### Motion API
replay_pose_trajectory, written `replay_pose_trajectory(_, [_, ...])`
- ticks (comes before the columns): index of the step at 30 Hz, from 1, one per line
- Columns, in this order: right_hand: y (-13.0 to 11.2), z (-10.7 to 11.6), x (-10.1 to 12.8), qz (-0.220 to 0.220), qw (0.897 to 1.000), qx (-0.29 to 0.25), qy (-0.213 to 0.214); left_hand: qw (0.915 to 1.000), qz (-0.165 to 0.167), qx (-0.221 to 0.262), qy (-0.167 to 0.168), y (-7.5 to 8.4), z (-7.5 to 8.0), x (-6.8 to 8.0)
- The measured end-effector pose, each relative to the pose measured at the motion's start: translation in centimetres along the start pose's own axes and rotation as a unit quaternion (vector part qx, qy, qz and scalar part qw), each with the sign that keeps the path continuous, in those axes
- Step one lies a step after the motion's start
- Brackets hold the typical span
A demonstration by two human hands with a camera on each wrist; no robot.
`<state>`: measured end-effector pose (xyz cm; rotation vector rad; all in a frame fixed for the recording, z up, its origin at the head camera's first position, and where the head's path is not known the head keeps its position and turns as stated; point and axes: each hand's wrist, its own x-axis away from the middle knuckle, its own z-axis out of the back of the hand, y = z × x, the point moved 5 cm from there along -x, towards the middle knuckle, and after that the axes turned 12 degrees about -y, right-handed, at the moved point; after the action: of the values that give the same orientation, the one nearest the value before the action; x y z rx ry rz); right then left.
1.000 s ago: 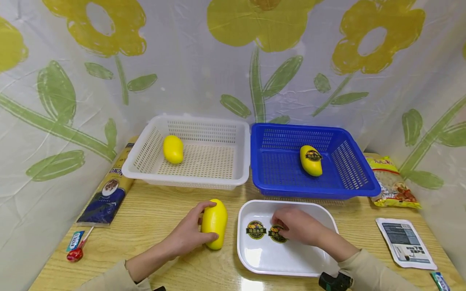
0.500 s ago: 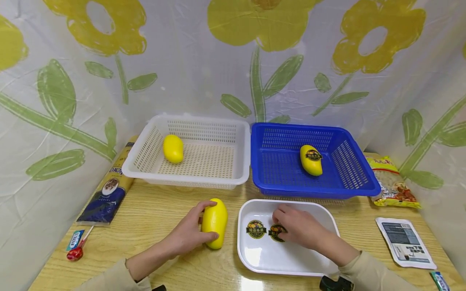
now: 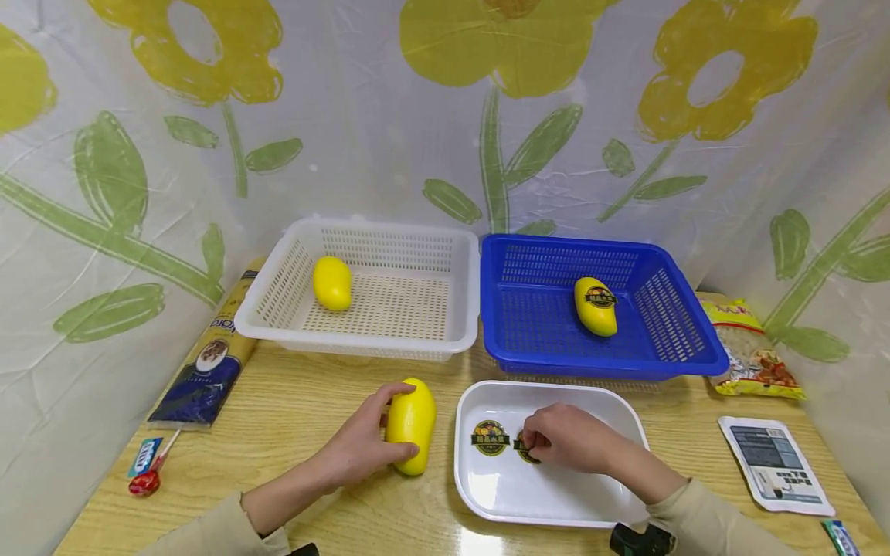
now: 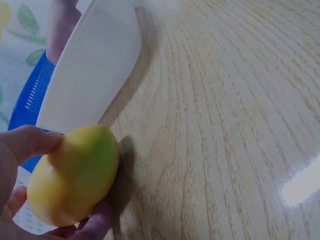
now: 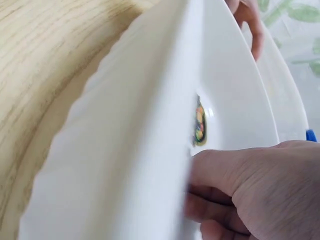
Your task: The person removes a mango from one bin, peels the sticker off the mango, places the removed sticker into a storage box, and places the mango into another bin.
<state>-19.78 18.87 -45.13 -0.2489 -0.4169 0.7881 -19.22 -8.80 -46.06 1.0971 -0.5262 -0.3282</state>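
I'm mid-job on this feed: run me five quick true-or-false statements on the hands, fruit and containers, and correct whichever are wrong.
1. The left hand grips a yellow mango; the right hand is inside the white tray. True.
2. The white tray is stacked in a basket. False: it sits on the person's side of the blue basket.
3. The mango in the blue basket bears a sticker. True.
4. The white basket stands left of the blue basket. True.
5. Two mangoes lie in the white basket. False: only one does.
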Motion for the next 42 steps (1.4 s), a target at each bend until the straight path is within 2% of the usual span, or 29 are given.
replay_pose_trajectory(10, [0.8,0.2,0.7,0.000,0.998,-0.058,0.012,1.0000,0.003,-0.004,0.000,0.1,0.0,-0.1])
replay_pose_trajectory(15, [0.6,0.0,0.8,0.011,0.998,-0.052,0.018,1.0000,0.008,-0.003,0.002,0.0,0.0,-0.1])
replay_pose_trajectory(21, [0.7,0.2,1.0,0.000,0.999,-0.030,0.030,0.9999,0.012,0.002,0.003,-0.1,0.0,-0.1])
replay_pose_trajectory(35, [0.9,0.0,1.1,-0.009,0.999,-0.044,0.025,0.9999,-0.001,0.006,-0.008,-0.4,-0.1,-0.1])
replay_pose_trajectory(42, [0.5,0.2,1.1,-0.003,0.999,-0.044,0.025,0.9999,0.014,0.000,0.010,-0.5,-0.1,0.1])
